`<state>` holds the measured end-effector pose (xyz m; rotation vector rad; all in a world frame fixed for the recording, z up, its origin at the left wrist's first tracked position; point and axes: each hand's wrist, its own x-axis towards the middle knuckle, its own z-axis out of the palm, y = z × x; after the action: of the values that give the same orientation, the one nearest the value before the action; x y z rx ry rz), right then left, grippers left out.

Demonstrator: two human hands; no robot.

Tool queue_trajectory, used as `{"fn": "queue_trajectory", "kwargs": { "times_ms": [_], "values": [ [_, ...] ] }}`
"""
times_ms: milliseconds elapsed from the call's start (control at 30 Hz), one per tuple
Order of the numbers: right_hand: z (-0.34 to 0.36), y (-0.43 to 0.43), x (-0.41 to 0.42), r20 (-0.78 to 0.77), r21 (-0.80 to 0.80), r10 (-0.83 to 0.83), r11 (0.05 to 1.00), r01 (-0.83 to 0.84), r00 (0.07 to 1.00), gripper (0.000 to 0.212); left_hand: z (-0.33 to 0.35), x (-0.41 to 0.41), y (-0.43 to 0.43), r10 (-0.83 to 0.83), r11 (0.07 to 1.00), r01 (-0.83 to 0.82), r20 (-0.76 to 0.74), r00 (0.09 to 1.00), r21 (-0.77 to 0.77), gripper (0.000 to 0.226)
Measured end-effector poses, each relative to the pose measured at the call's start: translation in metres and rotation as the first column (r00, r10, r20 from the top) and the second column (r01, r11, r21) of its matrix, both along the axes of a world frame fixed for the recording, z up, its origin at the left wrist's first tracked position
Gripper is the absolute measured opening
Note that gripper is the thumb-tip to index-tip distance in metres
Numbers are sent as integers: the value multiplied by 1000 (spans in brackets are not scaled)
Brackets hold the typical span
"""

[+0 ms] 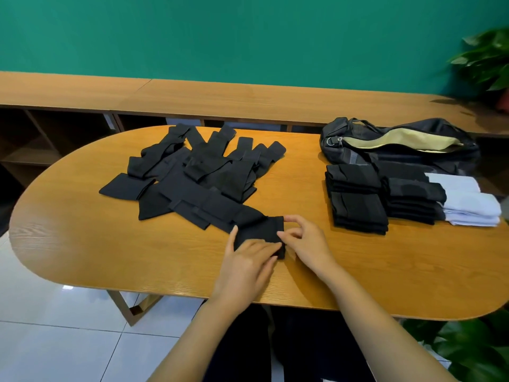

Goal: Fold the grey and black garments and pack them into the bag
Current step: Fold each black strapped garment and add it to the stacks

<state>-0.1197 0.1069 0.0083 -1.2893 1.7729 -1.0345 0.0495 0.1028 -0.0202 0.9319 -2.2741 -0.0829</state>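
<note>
Black garment [259, 230] lies at the near edge of the bench [110, 244], trailing from the loose pile [192, 172]; it looks light, soft and limp, likely to spring open unless held flat, and is best taken at its folded edge. The left hand [248, 260] presses it with fingers laid fairly straight, while the right hand [305, 241] pinches its right edge. No brand, label or writing is legible.

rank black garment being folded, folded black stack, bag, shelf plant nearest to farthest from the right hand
1. black garment, pinched by the right hand
2. folded black stack, to its right
3. bag, behind that stack
4. plant, far right corner
</note>
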Motion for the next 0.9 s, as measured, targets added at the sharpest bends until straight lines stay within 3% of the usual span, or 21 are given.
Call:
{"fn": "queue_trajectory", "kwargs": {
  "times_ms": [133,233,400,500,567,700,767,900],
  "values": [
    [-6,8,-18,-290,-5,-76,997,78,954,31,0,10,-9,223,972,-210,-122,967,109,33],
    [-8,21,-34,-479,-11,-113,992,123,871,33,-3,21,-19,345,914,-338,8,939,224,37],
    [-1,36,-43,-764,-32,-115,989,142,634,38,-7,26,-26,358,877,-394,173,918,275,41],
    [9,29,-33,-793,-110,-119,993,52,598,37,-4,25,-28,415,866,-426,98,904,260,40],
    [14,19,-24,-790,-109,-75,994,-19,608,36,4,27,-32,533,820,-515,-7,846,250,40],
    [13,-3,-4,-771,-57,57,986,-158,635,33,20,32,-54,677,681,-605,-40,735,412,54],
    [10,-13,4,-747,-48,102,977,-207,657,33,23,30,-66,668,664,-576,-33,743,477,59],
    [7,-28,13,-705,-24,163,967,-252,690,35,18,21,-77,631,688,-569,16,776,452,63]
  ]
}}
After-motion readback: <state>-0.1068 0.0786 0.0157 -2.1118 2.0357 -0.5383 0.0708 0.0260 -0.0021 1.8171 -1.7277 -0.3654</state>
